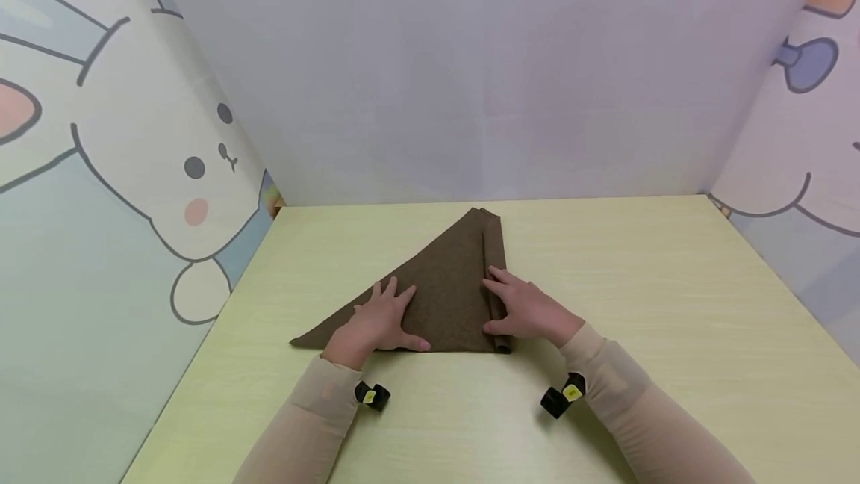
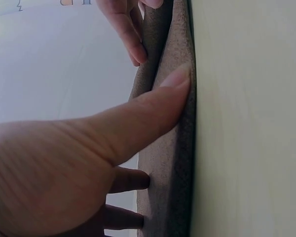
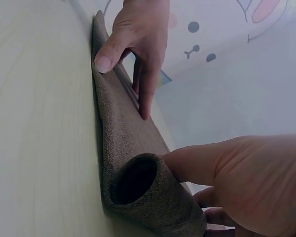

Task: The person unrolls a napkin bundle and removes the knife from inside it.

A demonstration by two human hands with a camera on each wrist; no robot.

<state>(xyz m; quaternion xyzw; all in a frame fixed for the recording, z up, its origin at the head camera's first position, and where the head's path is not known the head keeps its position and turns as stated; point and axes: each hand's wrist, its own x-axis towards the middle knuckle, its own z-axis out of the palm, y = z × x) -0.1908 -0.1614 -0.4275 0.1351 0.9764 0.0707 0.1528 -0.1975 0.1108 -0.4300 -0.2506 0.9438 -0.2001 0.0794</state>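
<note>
A brown cloth (image 1: 450,290) lies folded into a triangle on the table, its long point to the left. Along its right side the edge is rolled into a narrow tube (image 1: 495,245), and the hollow end of this roll (image 3: 135,182) faces the right wrist camera. My left hand (image 1: 379,323) rests on the cloth's lower left part with fingers spread and thumb along the near edge. My right hand (image 1: 527,308) lies over the roll, its fairly straight fingers and thumb touching it. In the left wrist view, the left thumb (image 2: 143,116) presses the cloth near its edge.
The pale wooden table (image 1: 638,282) extends to both sides of the cloth and toward the person. A plain light wall (image 1: 457,81) stands behind it, with cartoon-printed panels (image 1: 161,140) at the sides. A small black camera (image 1: 372,396) sits on each wrist.
</note>
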